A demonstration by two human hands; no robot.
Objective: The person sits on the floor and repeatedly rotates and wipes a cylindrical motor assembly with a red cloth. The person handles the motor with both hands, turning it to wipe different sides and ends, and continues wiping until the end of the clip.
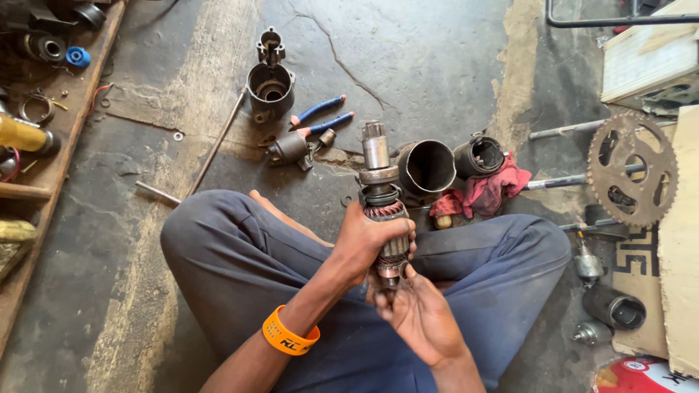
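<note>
Sitting cross-legged on the cracked concrete floor point(437, 58), working over the lap. Holding a motor armature point(383, 200) upright at centre, near the body. Left hand point(369, 241) wrapping closed around the copper-wound core, fingers clamped on it. Right hand point(419, 314) cupping beneath the lower end, fingers partly curled, fingertips touching the bottom of the shaft; grip from below not fully visible. Long axis running near to far, almost vertical in view, leaning slightly left at the top; geared shaft end pointing far, away from the body, commutator end pointing near, into the right palm. Wearing an orange wristband point(290, 335) with dark print on the left forearm.

Packages and signs: lying at the far right corner, a flat white carton point(644, 62); leaning along the right edge, a pale board point(684, 240); showing at the near right corner, a red and white round label point(641, 377).

Lying just beyond the armature: a dark cylindrical housing point(426, 167) on its side, a second black housing point(478, 155) beside it, a red rag point(491, 191) touching both. Resting farther left: blue-handled pliers point(320, 118) and a cup-shaped casing point(270, 86). Lying to the right, a rusty sprocket point(632, 169).
</note>
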